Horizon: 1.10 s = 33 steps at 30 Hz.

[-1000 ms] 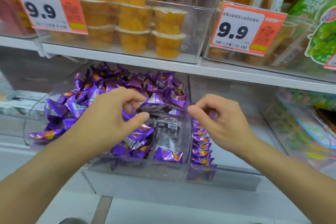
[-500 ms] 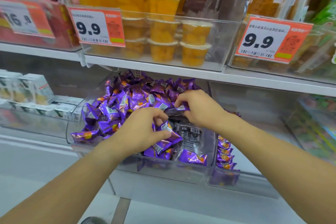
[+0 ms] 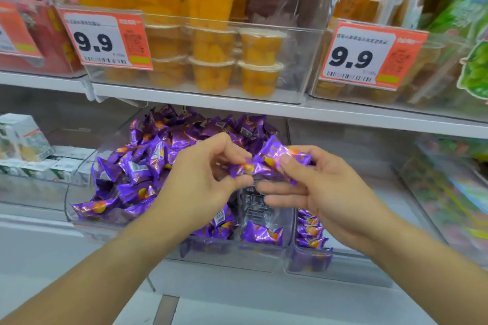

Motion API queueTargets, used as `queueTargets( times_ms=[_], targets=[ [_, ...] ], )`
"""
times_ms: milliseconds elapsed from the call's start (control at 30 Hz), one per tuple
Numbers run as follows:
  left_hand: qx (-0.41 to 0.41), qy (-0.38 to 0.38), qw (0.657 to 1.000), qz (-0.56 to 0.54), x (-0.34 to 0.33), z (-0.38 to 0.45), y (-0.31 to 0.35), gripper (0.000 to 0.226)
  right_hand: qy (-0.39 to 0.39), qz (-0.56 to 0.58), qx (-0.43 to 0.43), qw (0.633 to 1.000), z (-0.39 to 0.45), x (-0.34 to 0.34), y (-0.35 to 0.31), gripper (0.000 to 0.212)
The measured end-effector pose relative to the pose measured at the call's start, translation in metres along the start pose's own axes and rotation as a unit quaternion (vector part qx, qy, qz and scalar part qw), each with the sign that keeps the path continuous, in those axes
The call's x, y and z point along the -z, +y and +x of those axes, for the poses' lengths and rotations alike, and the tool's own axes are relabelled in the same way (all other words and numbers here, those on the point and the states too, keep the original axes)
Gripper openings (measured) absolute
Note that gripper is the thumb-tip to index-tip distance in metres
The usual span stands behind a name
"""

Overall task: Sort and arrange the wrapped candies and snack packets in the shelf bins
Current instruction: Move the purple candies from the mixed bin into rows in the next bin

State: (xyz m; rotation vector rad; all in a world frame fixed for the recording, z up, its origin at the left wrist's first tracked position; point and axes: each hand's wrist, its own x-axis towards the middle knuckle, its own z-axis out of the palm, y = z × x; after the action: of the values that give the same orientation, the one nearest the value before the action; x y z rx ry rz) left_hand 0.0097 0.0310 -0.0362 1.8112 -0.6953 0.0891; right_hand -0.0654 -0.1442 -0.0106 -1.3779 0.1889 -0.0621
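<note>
Right hand (image 3: 327, 192) and left hand (image 3: 203, 179) pinch purple candies (image 3: 272, 161) together above the bin (image 3: 237, 250).

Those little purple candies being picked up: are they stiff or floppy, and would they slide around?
Probably light: the right hand and left hand pinch purple candies with fingertips only. The glossy wrappers look slippery, and the pile lies jumbled, so pushing would likely scatter them. The wrapper ends look thin and crinkly, though each candy likely keeps its shape.

Two price tags (image 3: 107, 39) reading 9.9, two hands (image 3: 200, 182) (purple candies (image 3: 137, 169) uncountable).
</note>
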Motion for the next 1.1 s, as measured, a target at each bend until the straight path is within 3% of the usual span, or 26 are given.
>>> queueTargets(
  times_ms=[167, 300, 367, 467, 567, 767, 967, 1100],
  targets=[
    [-0.085, -0.037, 0.995, -0.029, -0.03, -0.007, 0.007, 0.02, 0.047, 0.037, 0.033, 0.998, -0.006, 0.017, 0.008, 0.038],
    [0.068, -0.011, 0.979, -0.19, -0.04, -0.007, 0.017, 0.046, 0.051, 0.031, 0.042, 0.997, -0.003, 0.035, 0.008, 0.037],
    [0.147, -0.042, 0.968, -0.197, -0.042, -0.004, 0.02, 0.053, 0.022, -0.014, 0.053, 0.998, -0.002, 0.042, 0.006, 0.036],
    [0.217, -0.158, 0.927, -0.263, -0.045, -0.002, 0.025, 0.032, -0.008, -0.085, 0.073, 0.994, -0.002, 0.052, 0.0, 0.034],
    [0.245, -0.182, 0.898, -0.318, -0.046, 0.001, 0.029, 0.025, 0.003, -0.085, 0.063, 0.994, -0.001, 0.059, -0.005, 0.038],
    [0.234, -0.122, 0.913, -0.31, -0.059, 0.0, 0.026, 0.045, 0.092, -0.034, 0.045, 0.994, 0.003, 0.07, -0.007, 0.042],
    [0.213, -0.045, 0.92, -0.325, -0.064, 0.001, 0.025, 0.045, 0.017, 0.055, 0.009, 0.998, -0.005, 0.062, -0.001, 0.028],
    [0.196, -0.035, 0.921, -0.335, -0.061, 0.002, 0.024, 0.046, 0.003, 0.049, -0.004, 0.999, -0.009, 0.058, 0.002, 0.036]
  ],
)
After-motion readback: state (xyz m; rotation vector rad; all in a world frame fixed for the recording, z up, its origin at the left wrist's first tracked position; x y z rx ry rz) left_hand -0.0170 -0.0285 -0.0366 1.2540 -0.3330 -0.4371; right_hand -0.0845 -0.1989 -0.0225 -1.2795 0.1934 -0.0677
